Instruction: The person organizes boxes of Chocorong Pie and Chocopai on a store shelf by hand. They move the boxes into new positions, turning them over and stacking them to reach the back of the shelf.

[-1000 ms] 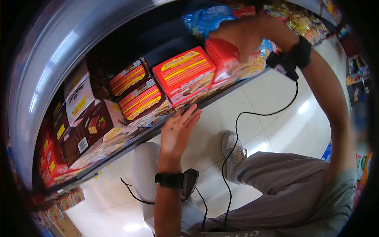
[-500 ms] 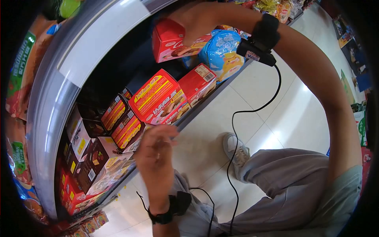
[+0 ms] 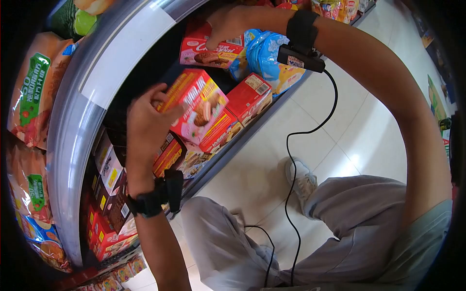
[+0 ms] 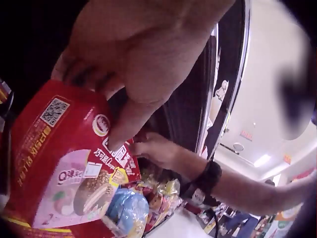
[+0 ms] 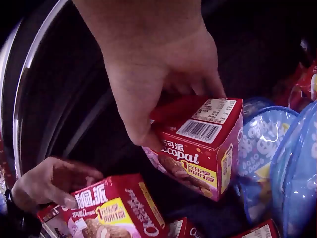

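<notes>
My left hand (image 3: 145,128) grips a red chocopie box (image 3: 201,109), thumb on its pink-pictured front and fingers round the far edge. This box is tilted over another red box (image 3: 224,133) in the front row on the shelf. Farther back, my right hand (image 3: 228,24) holds a second chocopie box (image 3: 206,51) from above. In the right wrist view, that box (image 5: 198,139) shows a white barcode label on top, with the thumb against its front face. The fingertips on its far side are hidden.
Blue snack bags (image 3: 272,60) stand right of the boxes, beside a red box with a barcode (image 3: 250,97). Dark brown boxes (image 3: 114,203) fill the shelf's left part. A curved shelf edge (image 3: 131,53) runs above, with bread bags (image 3: 36,92) beyond. A black cable (image 3: 287,165) hangs from my right wrist.
My right hand has lifted a red box from the row and moved it left and back. My left hand has gone from the shelf's front edge to a red box and tilted it up.
</notes>
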`<state>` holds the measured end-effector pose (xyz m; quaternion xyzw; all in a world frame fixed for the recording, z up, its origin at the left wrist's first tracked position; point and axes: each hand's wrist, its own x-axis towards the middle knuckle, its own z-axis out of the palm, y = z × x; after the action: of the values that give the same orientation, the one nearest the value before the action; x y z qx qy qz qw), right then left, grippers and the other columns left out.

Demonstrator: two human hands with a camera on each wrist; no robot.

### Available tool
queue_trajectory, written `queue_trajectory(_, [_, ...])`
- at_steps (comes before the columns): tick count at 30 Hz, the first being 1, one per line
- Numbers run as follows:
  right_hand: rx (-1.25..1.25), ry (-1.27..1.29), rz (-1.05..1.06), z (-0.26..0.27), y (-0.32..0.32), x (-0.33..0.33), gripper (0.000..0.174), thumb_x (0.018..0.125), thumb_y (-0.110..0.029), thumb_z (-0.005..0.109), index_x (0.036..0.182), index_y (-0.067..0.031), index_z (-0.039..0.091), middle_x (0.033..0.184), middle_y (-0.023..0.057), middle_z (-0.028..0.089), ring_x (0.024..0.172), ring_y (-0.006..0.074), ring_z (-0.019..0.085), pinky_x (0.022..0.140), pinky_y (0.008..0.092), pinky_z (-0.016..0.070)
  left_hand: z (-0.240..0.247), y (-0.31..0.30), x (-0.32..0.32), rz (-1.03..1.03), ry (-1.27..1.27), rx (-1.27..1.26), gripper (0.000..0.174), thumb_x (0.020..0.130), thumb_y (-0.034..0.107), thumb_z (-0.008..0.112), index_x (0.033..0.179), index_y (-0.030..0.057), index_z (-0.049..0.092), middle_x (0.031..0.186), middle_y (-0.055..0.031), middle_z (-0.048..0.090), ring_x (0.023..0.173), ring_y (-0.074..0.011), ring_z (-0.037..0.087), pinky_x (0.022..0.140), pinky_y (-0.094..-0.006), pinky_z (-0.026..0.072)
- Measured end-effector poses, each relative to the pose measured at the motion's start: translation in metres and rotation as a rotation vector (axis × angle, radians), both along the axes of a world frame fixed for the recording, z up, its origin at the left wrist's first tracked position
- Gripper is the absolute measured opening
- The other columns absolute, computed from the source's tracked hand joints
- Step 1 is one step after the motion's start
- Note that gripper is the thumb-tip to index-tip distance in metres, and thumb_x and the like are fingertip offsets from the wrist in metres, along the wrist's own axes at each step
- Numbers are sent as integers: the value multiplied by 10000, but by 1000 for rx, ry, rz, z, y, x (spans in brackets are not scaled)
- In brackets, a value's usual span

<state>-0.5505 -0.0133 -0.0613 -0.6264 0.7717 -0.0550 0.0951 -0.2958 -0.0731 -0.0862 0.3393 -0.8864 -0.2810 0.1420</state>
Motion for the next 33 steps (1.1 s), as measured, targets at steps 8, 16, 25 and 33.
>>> queue_trajectory(8, [1, 100, -98, -17, -17, -27, 844, 653, -648, 596, 1164, 23, 611, 1225, 288, 556, 1137, 364, 551, 945, 394, 435, 4, -39, -9, 44, -4, -356, 699, 731, 344, 742, 1283, -17, 512, 1186, -207, 604, 1062, -265, 602, 942, -338, 432])
queue_trajectory(16, [-60, -109, 112, 11, 30, -34, 805, 671, -531, 651, 1232, 38, 550, 1251, 246, 554, 1128, 336, 548, 959, 381, 416, -1, -58, -3, -213, 89, 28, 694, 762, 242, 717, 1340, 5, 413, 1265, -190, 547, 1173, -253, 532, 1001, -345, 390])
queue_trajectory(25, [234, -803, 489, -12, 18, -21, 597, 643, -96, 727, 1172, 21, 477, 985, 66, 596, 902, 171, 527, 775, 302, 440, -25, -67, -10, -418, -136, 155, 732, 715, 42, 715, 1355, -5, 362, 1276, -174, 534, 1151, -209, 531, 996, -330, 414])
queue_trajectory(33, [237, -563, 404, -8, 21, -24, 677, 653, -136, 773, 1231, 23, 458, 1101, 94, 588, 983, 180, 524, 850, 311, 441, -28, -54, -9, -302, -232, 167, 717, 693, 34, 722, 1339, -22, 417, 1179, -161, 602, 1061, -223, 595, 959, -332, 445])
